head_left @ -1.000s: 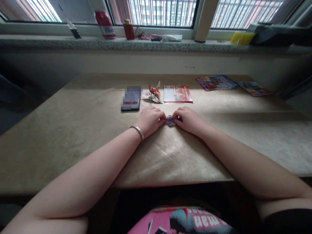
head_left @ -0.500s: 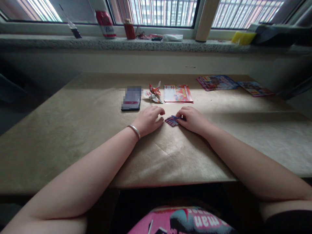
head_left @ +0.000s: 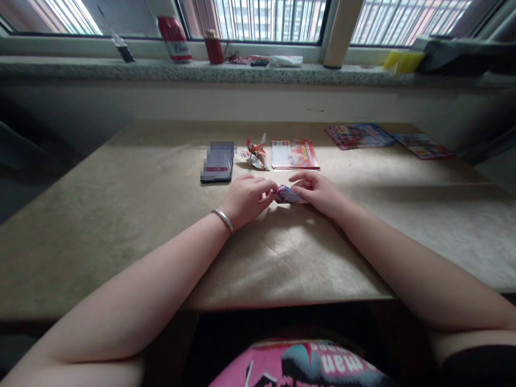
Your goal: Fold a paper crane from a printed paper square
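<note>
- Left hand (head_left: 252, 198): fingers curled, nearly closed, thumb and forefinger pinching the left end of the folded printed paper (head_left: 289, 195). Silver bangle (head_left: 223, 220) on the wrist just behind it.
- Right hand (head_left: 318, 191): partly open, upper fingers extended toward the left hand, lower digits touching the right end of the same paper. Cannot tell whether they grip it or only rest on it.
- Folded printed paper: between the two hands, low over the worktop (head_left: 121, 215). Blue-violet, reddish patterning at its left end; exact folds too small to make out.
- Smartphone (head_left: 221, 160): lies beyond the left hand and a little to its left, apart from it; screen pixelated.
- Origami figure (head_left: 257, 154), orange-red and white: just beyond the left hand, pointed parts sticking up.
- Red-and-white leaflets (head_left: 295, 154): flat, stacked, beyond the gap between the hands.
- Blue-and-purple leaflets (head_left: 360, 135): overlapping, well beyond the right hand, to its right; more leaflets (head_left: 423, 146) farther right.
</note>
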`<state>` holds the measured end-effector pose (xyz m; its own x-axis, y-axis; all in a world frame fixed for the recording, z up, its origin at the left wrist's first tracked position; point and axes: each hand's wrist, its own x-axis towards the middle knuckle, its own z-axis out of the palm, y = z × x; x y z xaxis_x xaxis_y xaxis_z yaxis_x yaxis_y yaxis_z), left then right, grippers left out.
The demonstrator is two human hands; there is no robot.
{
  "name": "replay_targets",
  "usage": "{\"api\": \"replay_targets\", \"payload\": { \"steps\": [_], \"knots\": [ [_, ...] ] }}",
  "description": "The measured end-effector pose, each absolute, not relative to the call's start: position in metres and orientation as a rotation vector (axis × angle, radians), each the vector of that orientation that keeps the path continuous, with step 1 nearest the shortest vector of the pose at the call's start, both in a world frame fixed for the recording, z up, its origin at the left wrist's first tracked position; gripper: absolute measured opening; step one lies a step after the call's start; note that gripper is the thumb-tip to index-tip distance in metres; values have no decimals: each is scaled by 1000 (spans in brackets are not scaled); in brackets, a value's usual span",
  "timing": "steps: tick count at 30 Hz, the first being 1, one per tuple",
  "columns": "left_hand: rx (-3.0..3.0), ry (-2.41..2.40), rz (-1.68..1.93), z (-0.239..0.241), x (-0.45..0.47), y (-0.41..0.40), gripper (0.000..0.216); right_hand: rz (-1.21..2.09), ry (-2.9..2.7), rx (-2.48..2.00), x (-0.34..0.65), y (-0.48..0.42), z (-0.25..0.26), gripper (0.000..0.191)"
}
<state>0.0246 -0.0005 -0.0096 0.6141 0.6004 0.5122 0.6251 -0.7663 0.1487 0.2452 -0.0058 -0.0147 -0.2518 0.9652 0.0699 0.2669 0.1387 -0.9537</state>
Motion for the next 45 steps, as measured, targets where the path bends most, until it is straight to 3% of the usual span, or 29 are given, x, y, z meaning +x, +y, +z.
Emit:
{"api": "replay_targets", "payload": {
  "steps": [10,17,45],
  "knots": [
    [-2761,-1349,-735,-12,24,6,21,617,-2025,-1218,246,-5,-17,11],
    [-2772,-1302,-561,-9,28,4,16,119,-2299,-1150,246,-3,-17,11],
    [-2756,-1093,-418,-3,26,-1,21,-91,-2557,-1180,235,-13,-10,20]
  ]
}}
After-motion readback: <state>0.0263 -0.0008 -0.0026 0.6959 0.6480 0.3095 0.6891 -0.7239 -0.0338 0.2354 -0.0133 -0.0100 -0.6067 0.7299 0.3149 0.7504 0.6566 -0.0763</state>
